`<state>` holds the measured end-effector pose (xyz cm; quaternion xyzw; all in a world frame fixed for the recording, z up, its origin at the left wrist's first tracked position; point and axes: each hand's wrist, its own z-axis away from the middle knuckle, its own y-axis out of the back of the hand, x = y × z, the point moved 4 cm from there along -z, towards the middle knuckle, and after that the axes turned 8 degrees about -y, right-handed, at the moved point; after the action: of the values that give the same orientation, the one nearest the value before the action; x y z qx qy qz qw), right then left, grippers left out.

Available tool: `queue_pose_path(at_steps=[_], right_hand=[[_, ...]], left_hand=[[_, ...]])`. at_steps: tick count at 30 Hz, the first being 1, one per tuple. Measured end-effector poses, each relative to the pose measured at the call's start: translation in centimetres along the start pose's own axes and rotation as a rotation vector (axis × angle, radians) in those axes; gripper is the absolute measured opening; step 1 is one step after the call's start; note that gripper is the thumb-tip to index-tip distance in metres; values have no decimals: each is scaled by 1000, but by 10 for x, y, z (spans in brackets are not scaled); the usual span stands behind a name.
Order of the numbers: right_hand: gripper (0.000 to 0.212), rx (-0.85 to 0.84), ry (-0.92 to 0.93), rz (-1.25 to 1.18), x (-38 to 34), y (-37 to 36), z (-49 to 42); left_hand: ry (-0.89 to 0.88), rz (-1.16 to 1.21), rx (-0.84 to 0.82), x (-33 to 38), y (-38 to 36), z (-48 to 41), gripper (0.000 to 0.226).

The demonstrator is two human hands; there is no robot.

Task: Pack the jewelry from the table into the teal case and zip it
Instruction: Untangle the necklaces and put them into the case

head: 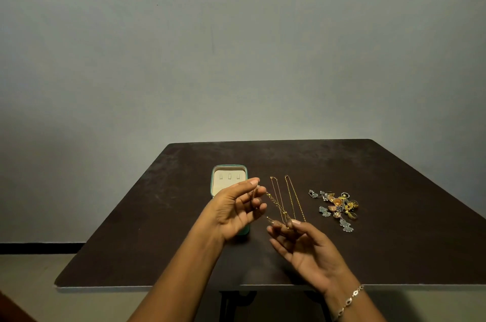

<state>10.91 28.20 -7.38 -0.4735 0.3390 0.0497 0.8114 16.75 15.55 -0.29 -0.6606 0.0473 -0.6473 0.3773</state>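
Above the dark table [157, 242], you hold a gold chain [274, 202] strung between your two hands, clear of the surface. Your left hand [234, 208] is raised palm-in, with thumb and forefinger pinching one end and the other fingers loosely curled beneath. Your right hand [307, 248] sits lower and nearer to you, pinching the other end between thumb and fingertip, with the remaining fingers spread and relaxed. A bracelet [349, 298] rides on that wrist.

The teal case [212, 184] lies open just behind your left hand. The cream lining of its lid faces you and shows three small tabs, while most of the base is hidden by that hand. I cannot tell whether anything is inside yet.

Two thinner chains [291, 195] lie straight and side by side on the table between the case and a heap of earrings and rings [336, 206], which sits well to the right.

By my reading, you are on the first necklace and packing has barely begun. The next move is to carry the chain left over the open case and either hook it on a tab or lower it in without slack. Keep it taut, because a thin chain like this likely kinks and knots. Also keep the hanging end clear of the zip track.
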Motion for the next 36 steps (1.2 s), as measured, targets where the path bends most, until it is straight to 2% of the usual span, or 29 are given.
queue_pose_path(at_steps=[4,9,12,15,17,19,21,24,26,30,36], right_hand=[[48,-78,36,-94,-7,-1,2],[53,-165,107,-79,-27,-13,7],[47,-124,123,77,-41,-26,8],[4,-11,133,302,-59,-44,7],[13,62,153,464,-71,-52,3],[14,104,169,621,-80,-61,-2],[13,136,169,740,-89,-65,-8],[11,168,155,864,-101,-67,-17],[13,178,133,919,-108,-66,-23],[14,176,98,1008,-118,-67,-38],[12,135,110,1169,-124,-80,-68]], left_hand=[[58,71,67,-10,11,-3,7],[119,185,99,-28,22,0,15],[121,213,119,-40,27,3,12],[125,226,137,-47,30,-1,9],[114,210,136,-49,32,-5,8],[49,91,140,-46,35,-11,6],[-107,-96,192,-38,43,-19,4],[-399,-300,339,-12,65,-32,9],[-518,-450,445,5,87,-45,11],[-542,-660,531,16,125,-78,7],[-492,-718,389,-1,142,-121,24]])
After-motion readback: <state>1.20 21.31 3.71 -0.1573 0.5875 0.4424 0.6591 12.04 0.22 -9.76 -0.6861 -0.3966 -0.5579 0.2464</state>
